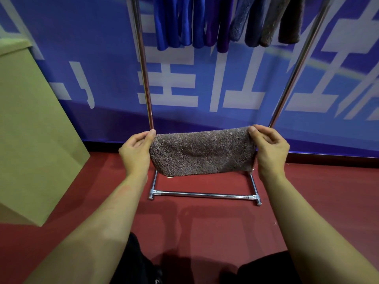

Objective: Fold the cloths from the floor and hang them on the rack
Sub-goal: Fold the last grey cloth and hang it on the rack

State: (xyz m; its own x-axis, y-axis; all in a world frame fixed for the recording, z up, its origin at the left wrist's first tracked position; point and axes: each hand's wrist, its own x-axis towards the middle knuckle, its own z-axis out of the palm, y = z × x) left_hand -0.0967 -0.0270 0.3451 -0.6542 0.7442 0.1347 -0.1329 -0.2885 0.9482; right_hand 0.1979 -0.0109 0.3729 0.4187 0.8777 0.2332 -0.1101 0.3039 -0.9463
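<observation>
Fingers (152, 133) of both hands pinch brown cloth (202, 153) — red floor (205, 222) | blue banner (82, 58) behind rack (203, 194)

Hidden or cut off, for your reference:

- Rack (146, 78): your view loses its top rail above both hands, past the upper edge; the base's far part sits behind the brown cloth (202, 152).
- Hanging cloths (221, 23), above your hands: upper parts cut off; how they sit on the rail is unseen.
- Fingers of your left hand (136, 153) and right hand (269, 149): tucked behind the cloth's ends.
- Cardboard box (30, 130), left of your left hand: cropped by the frame.
</observation>
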